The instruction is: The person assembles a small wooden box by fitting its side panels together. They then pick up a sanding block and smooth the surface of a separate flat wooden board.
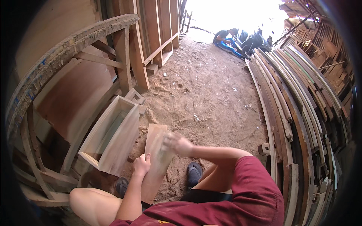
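Observation:
A flat wooden board [154,177] slopes from the sandy ground toward my lap, between my feet. My left hand [141,164] is closed on the board's left edge, thumb up. Over the upper right part of the board is my right hand [177,144], smeared by motion. Its fingers are blurred, so whether it holds anything cannot be made out. Left of the board stands an open wooden box [120,141], like a drawer, tilted on the ground with its hollow side up.
A worn wooden workbench [71,43] curves along the left. Long planks [286,98] are stacked at the right, with a hollow block [264,149] beside them. Upright boards [152,30] lean at the back left. Far off, a person [225,37] sits by a motorbike [253,40].

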